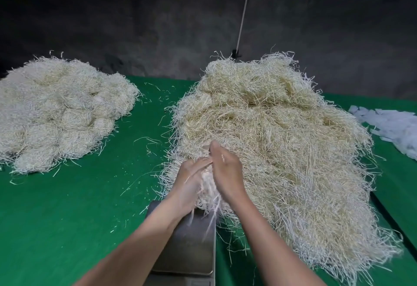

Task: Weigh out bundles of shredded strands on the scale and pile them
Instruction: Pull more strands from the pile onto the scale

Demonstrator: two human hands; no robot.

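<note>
left hand [191,180] and right hand [226,172] grip a bundle [209,189] over the scale [189,247] on green cloth [67,218], dark wall [112,26] behind.

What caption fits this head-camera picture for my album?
Left hand and right hand gather a bundle of strands at the loose heap, above the scale; another pile lies left.

Steel scale [189,249] low centre on green desk [67,218]. Pale, blurred bundle [208,189] hangs over its far edge. Loose straw-coloured heap [282,150] just right. Pile [61,114] of rounded bundles far left.
</note>
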